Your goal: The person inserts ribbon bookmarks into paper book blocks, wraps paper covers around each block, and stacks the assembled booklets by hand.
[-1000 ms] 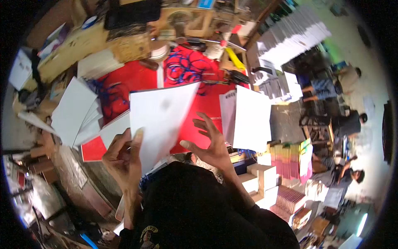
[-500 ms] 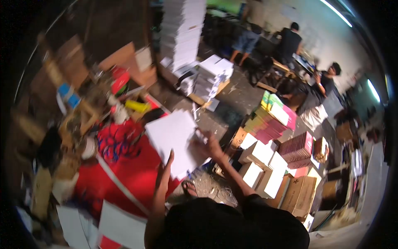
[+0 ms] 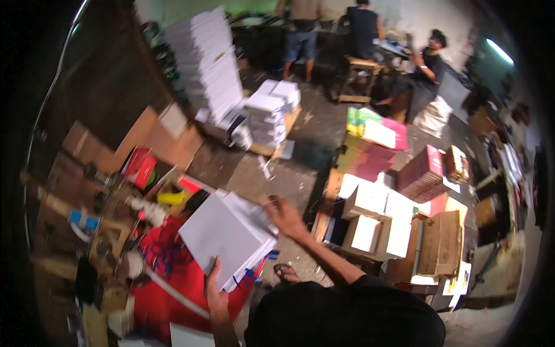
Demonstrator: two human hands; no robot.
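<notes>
A thick stack of white paper sheets lies tilted above a red surface, its upper right sheets fanned apart. My left hand grips its near left edge, thumb on top and the other fingers out of sight. Beside the fanned edge is my right hand, its slightly blurred fingers stretched toward the sheets; whether they touch the paper I cannot tell. Blue strings show at the stack's near corner, and more blue cord lies tangled on the red surface.
A tall pile of white paper stands at the back left, with lower white stacks beside it. On my right are white blocks, pink-covered stacks and a cardboard box. Several people occupy the back.
The camera view has shifted, so the room appears moved left and the far people higher. My right hand has gone from over the sheets to beside their right edge, and the sheets now fan there.
</notes>
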